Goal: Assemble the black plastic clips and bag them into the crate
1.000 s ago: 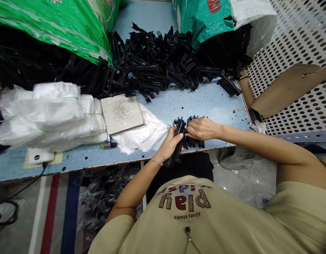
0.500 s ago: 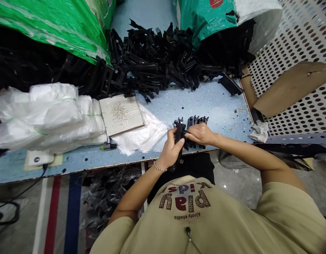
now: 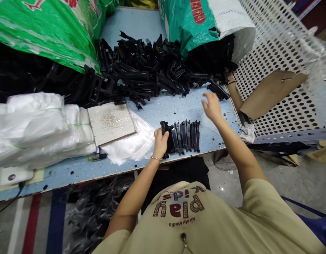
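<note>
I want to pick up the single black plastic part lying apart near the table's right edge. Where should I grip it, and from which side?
The lone black part lies flat and slanted on the blue table, just beyond the open right hand. Probably best to pinch it across its narrow width at mid-length, coming from above: both long sides look free, while the far end nears the black parts pile.

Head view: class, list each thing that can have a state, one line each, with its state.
Left hand: resting against the row's left end.
Right hand: open, empty, raised over the table.
Row of black parts: standing side by side.
Green sack: open, black parts spilling out.
Clear bags: stacked, banded.
</note>
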Available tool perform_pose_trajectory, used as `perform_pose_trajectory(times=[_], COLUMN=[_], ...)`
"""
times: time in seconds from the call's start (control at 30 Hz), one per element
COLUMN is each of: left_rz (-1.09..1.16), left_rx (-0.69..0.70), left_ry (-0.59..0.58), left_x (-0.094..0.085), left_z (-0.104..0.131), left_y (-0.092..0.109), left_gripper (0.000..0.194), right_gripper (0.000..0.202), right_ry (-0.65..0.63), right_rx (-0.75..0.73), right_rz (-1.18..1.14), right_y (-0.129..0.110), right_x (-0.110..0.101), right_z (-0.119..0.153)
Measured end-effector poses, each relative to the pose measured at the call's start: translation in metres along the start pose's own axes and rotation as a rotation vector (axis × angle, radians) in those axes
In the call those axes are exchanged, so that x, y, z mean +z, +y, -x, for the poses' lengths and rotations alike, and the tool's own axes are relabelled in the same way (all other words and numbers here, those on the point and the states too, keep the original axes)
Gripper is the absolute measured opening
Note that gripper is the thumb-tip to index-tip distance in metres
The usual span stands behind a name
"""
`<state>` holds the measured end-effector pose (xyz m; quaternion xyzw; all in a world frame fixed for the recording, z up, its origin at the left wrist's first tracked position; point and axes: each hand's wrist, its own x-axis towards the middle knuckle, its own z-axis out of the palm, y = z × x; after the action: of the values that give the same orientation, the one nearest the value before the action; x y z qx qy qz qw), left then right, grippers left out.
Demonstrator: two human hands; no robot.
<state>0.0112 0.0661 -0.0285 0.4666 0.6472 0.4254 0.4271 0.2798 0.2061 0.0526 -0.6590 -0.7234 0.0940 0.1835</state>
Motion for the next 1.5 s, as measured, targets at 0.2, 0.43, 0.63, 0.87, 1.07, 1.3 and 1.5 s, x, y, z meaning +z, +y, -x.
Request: perform_pose_trajectory(times=[0.2, 0.43, 0.63, 0.87, 1.07, 1.3, 1.5], left_rz=[-0.086, -0.113, 0.633, 0.809, 0.697, 0.573, 0.454], left_rx=[0.209, 0.319, 0.16, -0.073, -0.266, -0.243, -0.101], left_ry=[0.005, 0.017, -0.423, -0.321, -0.452, -0.539, -0.376], left_x=[0.048, 0.017, 0.023, -0.014, -0.017, -0.026, -0.031], left_z=[0.006, -0.002, 0.019, 0.031, 0.052, 0.071, 0.066], left_y=[-0.012, 0.005, 0.067, 0.069, 0.072, 0.071, 0.063], left_gripper=[0.063, 0.056, 0.068, 0.056, 0.056, 0.055, 0.055], right_gripper=[0.047, 0.041, 0.045, 0.042, 0.048, 0.057, 0.058], right_ry=[0.06, 0.074, -0.494, -0.314, -0.134, -0.204, -0.552], right_rx=[0.439, 0.36, 0.173, -0.099, -0.44, -0.661, -0.165], right_rz=[0.098, -0.49, -1.266, -0.805, -0.316, -0.287, -0.944], right_y=[0.091, 0.078, -0.042, -0.043, -0.071, -0.091, -0.113], right_x=[-0.019, -0.022, 0.009, -0.02, -0.022, -0.008, 0.008], right_z=[-0.063, 0.009, 0.128, 0.11, 0.109, 0.112, 0.132])
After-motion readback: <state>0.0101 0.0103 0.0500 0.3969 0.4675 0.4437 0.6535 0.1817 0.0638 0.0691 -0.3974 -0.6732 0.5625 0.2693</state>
